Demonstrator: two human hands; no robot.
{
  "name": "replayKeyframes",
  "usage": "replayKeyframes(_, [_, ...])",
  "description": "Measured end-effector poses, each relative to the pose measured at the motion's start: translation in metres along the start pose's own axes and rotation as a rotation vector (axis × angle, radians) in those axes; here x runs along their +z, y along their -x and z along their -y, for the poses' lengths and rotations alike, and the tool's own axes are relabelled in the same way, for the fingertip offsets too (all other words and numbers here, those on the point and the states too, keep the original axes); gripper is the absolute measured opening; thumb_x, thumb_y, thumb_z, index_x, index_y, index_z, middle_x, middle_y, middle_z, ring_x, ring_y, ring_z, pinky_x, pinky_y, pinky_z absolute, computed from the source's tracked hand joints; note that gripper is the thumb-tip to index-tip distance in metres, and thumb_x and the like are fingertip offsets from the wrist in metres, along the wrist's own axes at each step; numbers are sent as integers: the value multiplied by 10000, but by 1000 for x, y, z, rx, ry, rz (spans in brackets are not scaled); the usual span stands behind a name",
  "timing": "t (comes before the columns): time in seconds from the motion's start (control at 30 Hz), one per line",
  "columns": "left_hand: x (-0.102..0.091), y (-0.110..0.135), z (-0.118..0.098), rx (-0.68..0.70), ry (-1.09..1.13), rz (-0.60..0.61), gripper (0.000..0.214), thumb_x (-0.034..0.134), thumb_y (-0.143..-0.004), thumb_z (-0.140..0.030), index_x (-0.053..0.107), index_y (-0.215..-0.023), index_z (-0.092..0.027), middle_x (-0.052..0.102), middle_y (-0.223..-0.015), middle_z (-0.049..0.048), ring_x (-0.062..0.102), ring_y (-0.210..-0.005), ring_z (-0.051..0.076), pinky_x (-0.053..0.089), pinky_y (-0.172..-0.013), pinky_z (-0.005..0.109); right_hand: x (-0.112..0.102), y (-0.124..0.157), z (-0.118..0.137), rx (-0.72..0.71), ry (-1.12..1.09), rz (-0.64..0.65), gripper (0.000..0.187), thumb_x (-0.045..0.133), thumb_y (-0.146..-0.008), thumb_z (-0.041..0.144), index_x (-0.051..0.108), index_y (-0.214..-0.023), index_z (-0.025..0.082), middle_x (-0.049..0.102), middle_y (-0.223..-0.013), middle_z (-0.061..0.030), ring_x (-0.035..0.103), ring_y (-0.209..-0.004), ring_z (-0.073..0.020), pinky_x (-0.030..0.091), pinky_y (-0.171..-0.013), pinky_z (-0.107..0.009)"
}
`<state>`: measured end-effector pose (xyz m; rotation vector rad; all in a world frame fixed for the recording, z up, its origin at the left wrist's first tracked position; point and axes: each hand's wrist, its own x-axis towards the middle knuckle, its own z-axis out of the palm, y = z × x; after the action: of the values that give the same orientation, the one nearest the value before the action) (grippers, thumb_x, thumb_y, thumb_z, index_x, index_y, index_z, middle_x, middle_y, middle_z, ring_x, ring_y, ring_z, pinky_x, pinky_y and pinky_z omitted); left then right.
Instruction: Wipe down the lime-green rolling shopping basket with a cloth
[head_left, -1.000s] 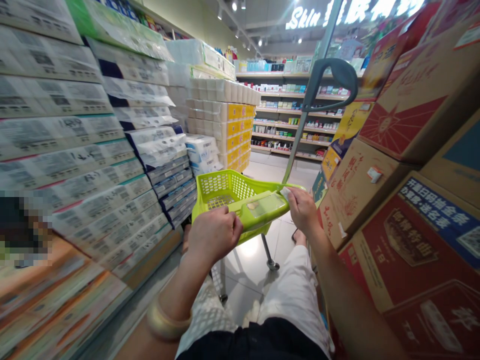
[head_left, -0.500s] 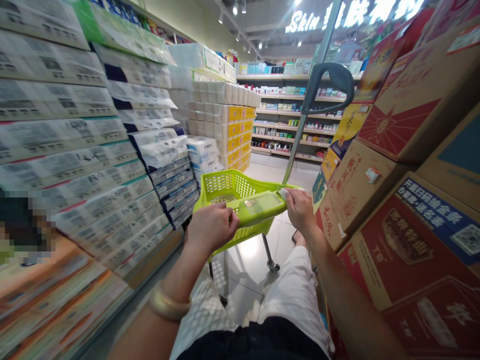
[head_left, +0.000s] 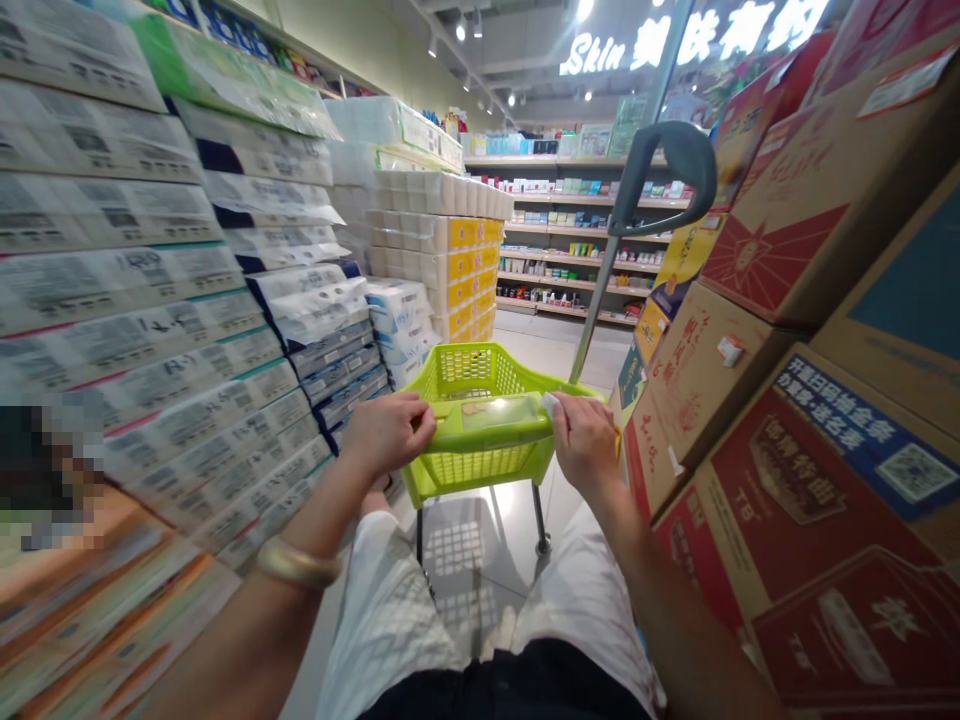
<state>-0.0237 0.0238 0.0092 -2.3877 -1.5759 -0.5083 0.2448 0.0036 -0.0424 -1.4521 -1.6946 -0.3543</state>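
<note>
Head view: left hand [head_left: 386, 435] was clenched on the left end of the handle [head_left: 487, 430] of the cart [head_left: 480, 470]; right hand [head_left: 589, 440] gripped its right end, white wad [head_left: 550, 405] by the thumb. Cart stood between stacked packs [head_left: 120, 220] and boxes [head_left: 814, 470].

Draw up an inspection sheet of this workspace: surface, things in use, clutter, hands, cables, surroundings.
Surface: pale floor, shiny, with latticed shadows below the basket.
Things in use: green basket on legs, with a cart handle carrying a clear-covered panel.
Clutter: stacked wrapped packs line the left side; printed cartons crowd the right.
Hands: left hand and right hand are each closed on an end of the handle; a small white item shows at the right one, too little to identify.
Cables: nothing seen.
Surroundings: grey pole beyond the basket, stocked shelves ahead, lit sign above.
</note>
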Motion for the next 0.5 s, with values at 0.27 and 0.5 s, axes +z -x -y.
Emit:
replayKeyframes(0.27, [-1,-11,15,-170,-26,-100,385,354,-849,-300,704,-955,-179,700,-952,106,615,-914,245,435,-794,347,-4,-3,37,-61,95,144,324,363,-976,273,662,-1048,173,700,-911,-78,587,-863,-214,353,-865,-332])
replayKeyframes(0.5, [-3,-25,-55,67,509,-147,358,371,-879,-280,659,-1057,-163,665,-1058,79,600,-1012,182,454,-934,317,-4,3,80,-184,55,253,298,381,-978,294,649,-1032,176,676,-856,-76,597,-835,-222,401,-846,-349])
